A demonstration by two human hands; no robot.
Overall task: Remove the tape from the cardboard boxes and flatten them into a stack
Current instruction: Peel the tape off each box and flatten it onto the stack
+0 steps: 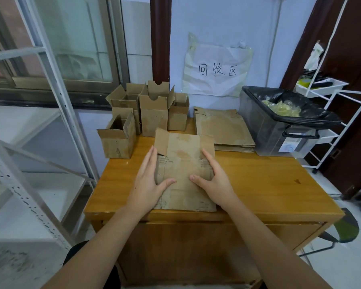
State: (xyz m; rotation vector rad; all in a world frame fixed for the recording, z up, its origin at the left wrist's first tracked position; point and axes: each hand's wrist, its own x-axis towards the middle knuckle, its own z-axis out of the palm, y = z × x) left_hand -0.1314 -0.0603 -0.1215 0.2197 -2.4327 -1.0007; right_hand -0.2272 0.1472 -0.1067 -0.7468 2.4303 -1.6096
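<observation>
A flattened brown cardboard box (183,163) lies in the middle of the wooden table (258,184), one flap at its far left corner still bent up. My left hand (148,182) lies along its left edge with fingers straight and the thumb resting on the cardboard. My right hand (213,180) presses on its right side, fingers spread and thumb pointing inward. Several upright open boxes (152,113) stand at the table's back left. A stack of flattened boxes (223,128) lies at the back, right of centre.
A clear plastic bin with a black liner (279,126) holding crumpled yellowish tape stands at the back right. White metal shelving (40,122) stands to the left, a white wire rack (329,105) to the right. A paper sign (217,67) hangs on the wall.
</observation>
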